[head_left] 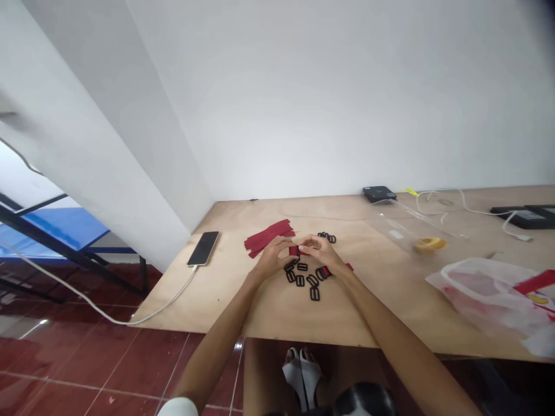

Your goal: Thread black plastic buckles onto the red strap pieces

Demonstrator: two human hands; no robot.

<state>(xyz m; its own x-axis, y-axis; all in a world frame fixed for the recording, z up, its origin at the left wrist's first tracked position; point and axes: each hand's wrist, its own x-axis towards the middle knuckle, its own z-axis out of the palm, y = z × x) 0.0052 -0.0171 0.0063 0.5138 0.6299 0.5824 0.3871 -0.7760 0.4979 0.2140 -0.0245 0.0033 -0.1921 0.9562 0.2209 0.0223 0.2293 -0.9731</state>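
Red strap piece (293, 251) mid-frame, pinched by my left hand (272, 258) and right hand (321, 252); if my fingertip grip slackens, it could slip onto the black buckles (302, 267) just below. Looks short, deep red, partly finger-hidden; red strips (267, 236) left of centre

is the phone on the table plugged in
Plugged in: the white cable joins the phone's near end. Whether it's charging can't be told.
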